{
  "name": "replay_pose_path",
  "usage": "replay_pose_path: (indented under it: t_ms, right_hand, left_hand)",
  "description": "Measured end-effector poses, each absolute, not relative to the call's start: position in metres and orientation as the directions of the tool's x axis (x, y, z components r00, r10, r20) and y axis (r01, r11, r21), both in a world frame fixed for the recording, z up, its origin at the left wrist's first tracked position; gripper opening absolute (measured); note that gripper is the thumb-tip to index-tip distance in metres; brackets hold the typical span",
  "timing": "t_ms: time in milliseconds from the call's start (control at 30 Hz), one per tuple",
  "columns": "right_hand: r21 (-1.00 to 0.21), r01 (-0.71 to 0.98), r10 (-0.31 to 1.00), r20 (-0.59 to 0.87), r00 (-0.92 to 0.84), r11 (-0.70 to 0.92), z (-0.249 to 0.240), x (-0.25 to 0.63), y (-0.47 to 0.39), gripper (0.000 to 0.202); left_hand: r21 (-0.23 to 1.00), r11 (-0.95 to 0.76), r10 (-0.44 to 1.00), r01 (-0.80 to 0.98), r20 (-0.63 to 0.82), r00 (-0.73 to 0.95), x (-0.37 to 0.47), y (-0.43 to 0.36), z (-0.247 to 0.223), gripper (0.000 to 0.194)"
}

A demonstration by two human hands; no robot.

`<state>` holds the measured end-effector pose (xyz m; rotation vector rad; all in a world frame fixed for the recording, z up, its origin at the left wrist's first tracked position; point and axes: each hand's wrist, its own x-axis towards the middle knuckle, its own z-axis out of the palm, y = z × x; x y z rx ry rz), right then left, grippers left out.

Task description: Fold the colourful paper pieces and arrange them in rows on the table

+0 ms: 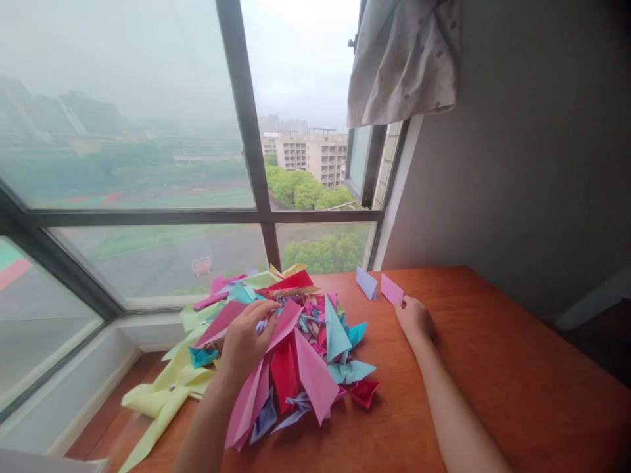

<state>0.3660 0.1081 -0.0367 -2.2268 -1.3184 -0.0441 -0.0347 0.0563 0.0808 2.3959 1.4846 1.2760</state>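
Note:
A large heap of folded paper (315,374) in pink, red, teal, yellow and purple lies on the wooden table (493,355). Over its left part is my left hand (249,335), fingers curled together, with a small purple paper piece (261,325) at the fingertips. Right of the heap, my right hand (415,318) pinches the edge of a folded pink card (391,289) close to the table's back edge. A folded lavender card (366,283) stands upright just left of the pink one.
Yellow folded paper (167,394) spreads out at the heap's left side. Behind the table are dark window frames (197,217). A spotted curtain (404,66) hangs at the upper right, beside a grey wall (517,164).

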Motion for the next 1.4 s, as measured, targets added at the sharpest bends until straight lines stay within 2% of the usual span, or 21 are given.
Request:
replay_pose_path:
  t_ms: [233,500,733,967,1067,1233,1400]
  right_hand:
    - [-0.331,0.853,0.847,0.218,0.484,-0.402,-0.032,0.36,0.141,0.029]
    - [-0.32,0.841,0.842,0.185,0.506,-0.435,-0.034,0.363,0.15,0.03]
    - [-0.376,0.822,0.818,0.225,0.53,-0.429,-0.039,0.365,0.151,0.026]
    - [-0.521,0.77,0.734,0.346,0.584,-0.367,-0.041,0.369,0.15,0.028]
    - [-0.597,0.731,0.682,0.385,0.621,-0.329,-0.043,0.372,0.148,0.032]
    - [-0.696,0.673,0.612,0.425,0.667,-0.25,-0.047,0.374,0.14,0.034]
    - [-0.762,0.618,0.565,0.428,0.706,-0.195,-0.051,0.372,0.129,0.036]
  left_hand:
    - [0.438,-0.537,0.762,0.721,0.618,0.193,-0.036,0.056,0.072,0.018]
    - [0.429,-0.521,0.751,0.738,0.641,0.158,-0.043,0.058,0.07,0.017]
    - [0.426,-0.508,0.733,0.748,0.67,0.116,-0.046,0.06,0.069,0.016]
    - [0.495,-0.421,0.79,0.76,0.612,0.038,-0.053,0.056,0.077,0.021]
    - [0.489,-0.37,0.84,0.79,0.539,0.06,-0.055,0.055,0.079,0.022]
    - [0.343,-0.274,0.941,0.898,0.29,0.177,-0.052,0.055,0.077,0.021]
    - [0.258,-0.232,0.967,0.938,0.166,0.193,-0.047,0.052,0.078,0.019]
